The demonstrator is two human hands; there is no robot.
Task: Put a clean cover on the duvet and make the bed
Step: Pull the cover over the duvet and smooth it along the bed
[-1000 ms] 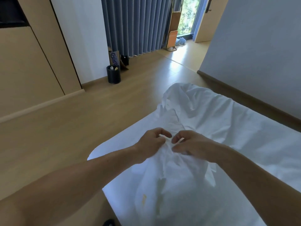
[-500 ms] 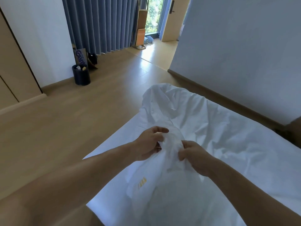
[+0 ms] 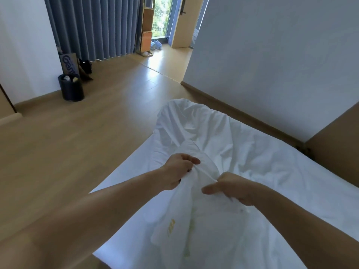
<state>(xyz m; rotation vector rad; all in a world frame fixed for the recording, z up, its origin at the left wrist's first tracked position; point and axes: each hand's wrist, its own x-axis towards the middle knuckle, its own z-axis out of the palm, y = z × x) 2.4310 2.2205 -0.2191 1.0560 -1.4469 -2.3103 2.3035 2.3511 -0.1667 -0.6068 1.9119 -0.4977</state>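
Two hands grip the bunched cover [image 3: 198,131] over the bed [image 3: 320,200], near its edge by the floor.
The left hand [image 3: 179,169] has its fingers curled round a thick fold; the right hand [image 3: 231,188], just beside it, pinches the next fold between thumb and curled fingers. I judge they draw the cloth apart to find its opening (I cannot tell the duvet from the cover). The cloth is white, thin, soft and much creased, with a small yellow label [image 3: 171,226].
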